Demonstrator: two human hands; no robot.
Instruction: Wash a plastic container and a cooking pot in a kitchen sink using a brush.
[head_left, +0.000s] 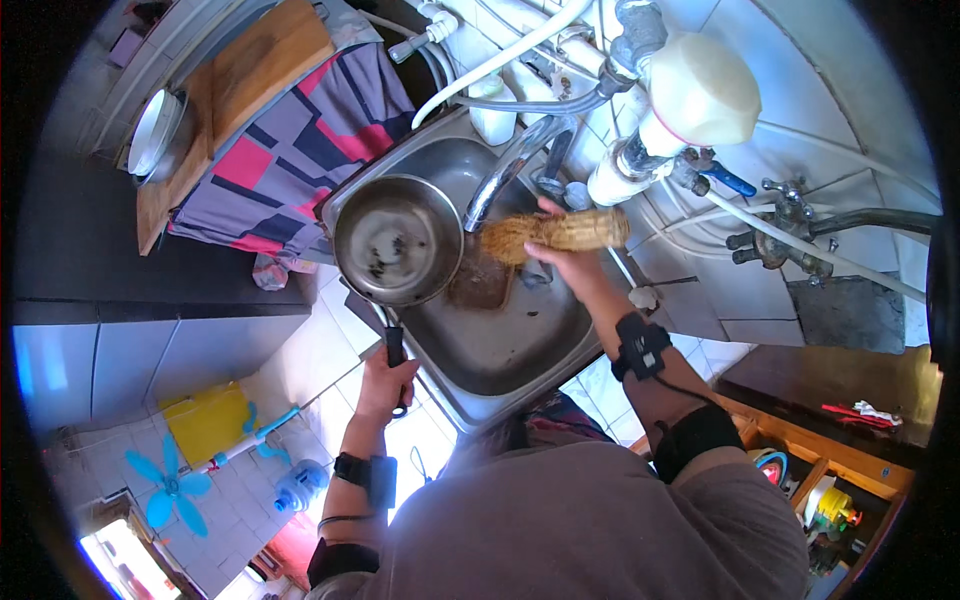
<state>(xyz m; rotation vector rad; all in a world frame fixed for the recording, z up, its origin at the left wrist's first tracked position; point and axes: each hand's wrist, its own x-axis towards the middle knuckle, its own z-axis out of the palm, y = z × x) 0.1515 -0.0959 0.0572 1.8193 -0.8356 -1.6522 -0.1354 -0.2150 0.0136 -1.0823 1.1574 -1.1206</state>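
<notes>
My left hand (384, 381) grips the black handle of a steel frying pan (397, 240), which is held over the left side of a stainless steel sink (480, 360). Dark bits lie on the pan's inner bottom. In my right hand (562, 255) is a bundled-fibre scrubbing brush (559, 231), its frayed bristles pointing left towards the pan and apart from its rim. A curved chrome faucet (517, 161) reaches over the sink between pan and brush. Below the brush, a brownish rectangular patch (480, 281) shows in the basin, partly hidden by the pan.
Behind the sink stand a white plastic bottle (493, 109) and a wall with hoses and a water filter (701, 90). Left are a patterned cloth (300, 150), a wooden board (270, 67) and stacked bowls (159, 135). An open wooden drawer (817, 480) lies at right.
</notes>
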